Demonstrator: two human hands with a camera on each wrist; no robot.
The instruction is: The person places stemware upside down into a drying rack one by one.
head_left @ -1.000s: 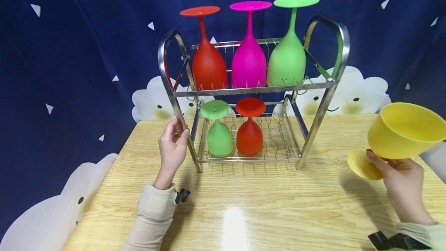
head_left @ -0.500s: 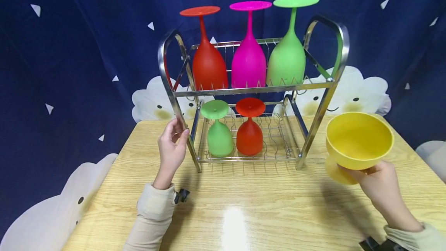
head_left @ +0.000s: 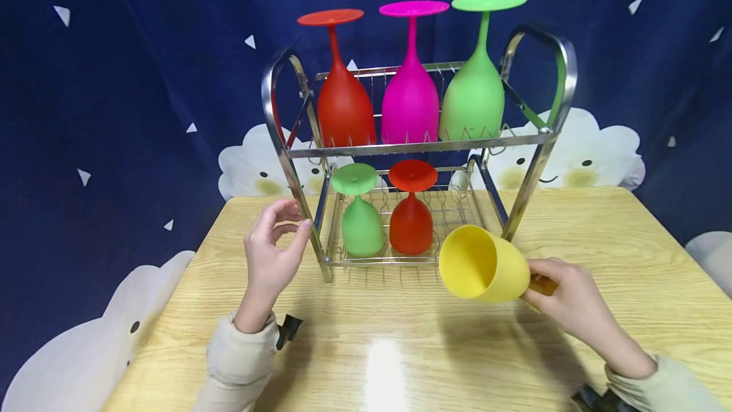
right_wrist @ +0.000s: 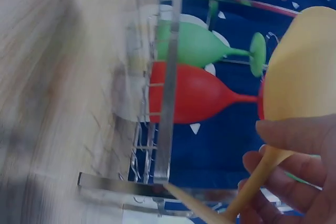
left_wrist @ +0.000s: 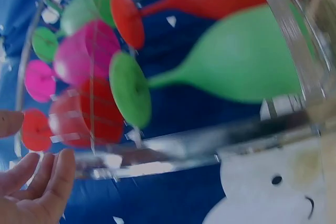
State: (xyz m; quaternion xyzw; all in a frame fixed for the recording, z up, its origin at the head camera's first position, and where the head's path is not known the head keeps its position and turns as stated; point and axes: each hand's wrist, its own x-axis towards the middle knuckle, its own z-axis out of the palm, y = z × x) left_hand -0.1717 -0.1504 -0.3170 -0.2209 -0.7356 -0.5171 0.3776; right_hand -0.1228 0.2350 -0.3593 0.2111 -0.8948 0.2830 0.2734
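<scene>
My right hand grips a yellow goblet by its stem, tilted on its side above the table, mouth to the left and toward me. In the right wrist view the stem of the goblet passes between thumb and fingers. My left hand is raised beside the left post of a two-tier metal dish rack, thumb and fingers spread apart, holding nothing. On the lower tier a small green goblet and a small red goblet stand upside down, to the left of the yellow one.
Upside down on the upper tier are a large red goblet, a magenta goblet and a large green goblet. The wooden table carries the rack. A dark blue curtain with clouds hangs behind.
My right hand has carried the yellow goblet left toward the rack and turned it from mouth-up to sideways. My left hand has let go of the rack post and drawn back slightly.
</scene>
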